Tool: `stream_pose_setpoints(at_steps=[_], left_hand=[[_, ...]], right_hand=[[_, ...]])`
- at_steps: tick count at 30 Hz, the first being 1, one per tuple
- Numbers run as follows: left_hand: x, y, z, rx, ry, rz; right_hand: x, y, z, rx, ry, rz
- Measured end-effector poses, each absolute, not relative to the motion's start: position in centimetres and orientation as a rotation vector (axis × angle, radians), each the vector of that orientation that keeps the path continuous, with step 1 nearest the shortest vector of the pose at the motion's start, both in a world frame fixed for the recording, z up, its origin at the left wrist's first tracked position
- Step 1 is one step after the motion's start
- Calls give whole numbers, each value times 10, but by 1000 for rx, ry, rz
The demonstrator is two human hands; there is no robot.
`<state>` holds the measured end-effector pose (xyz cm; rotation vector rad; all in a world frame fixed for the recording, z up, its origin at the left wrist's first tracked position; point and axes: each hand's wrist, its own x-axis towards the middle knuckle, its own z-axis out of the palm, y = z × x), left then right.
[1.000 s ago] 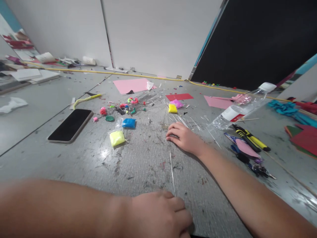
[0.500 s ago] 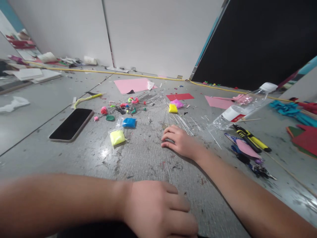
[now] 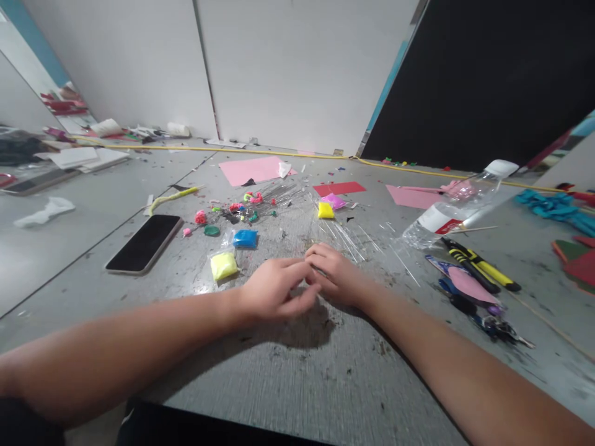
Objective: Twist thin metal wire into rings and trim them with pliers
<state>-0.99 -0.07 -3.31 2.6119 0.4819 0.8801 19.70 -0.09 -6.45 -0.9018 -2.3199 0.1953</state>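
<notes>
My left hand (image 3: 281, 288) reaches in from the left over the grey table, its fingers stretched and the thumb apart from them. Its fingertips meet or overlap the fingers of my right hand (image 3: 339, 275), which rests on the tabletop with loosely bent fingers. I see nothing held in either hand, though the spot where the fingers meet is partly hidden. Closest to my left hand lie a pale yellow clay packet (image 3: 224, 266) and a blue clay packet (image 3: 245, 238). Beyond my right hand are a bright yellow packet (image 3: 326, 210), a purple packet (image 3: 333, 200) and thin clear sticks (image 3: 346, 238).
A phone (image 3: 145, 244) lies at left, near small coloured clay pieces (image 3: 242, 210). At right are a tilted-looking water bottle (image 3: 458, 207), a black-and-yellow cutter (image 3: 481, 263) and keys (image 3: 502, 328). Pink paper (image 3: 253, 170) and red paper (image 3: 339, 188) lie farther back.
My left hand has moved up and forward from the near edge to meet my right hand. My right hand has stayed in about the same place.
</notes>
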Motion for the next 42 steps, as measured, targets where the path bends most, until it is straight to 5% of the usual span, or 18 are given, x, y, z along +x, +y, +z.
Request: stream_pose_setpoints(at_steps=[16,29,42], left_hand=[[8,23,-43,1039,751,1104],[6,26,-45,744,698,1094],[9,23,-51,744,647,997]], right_hand=[[192,-9,-53,-1124,-1849,72],[163,-3,-66,-841,-1087,1077],[159,-3,-71,-772,-752,1206]])
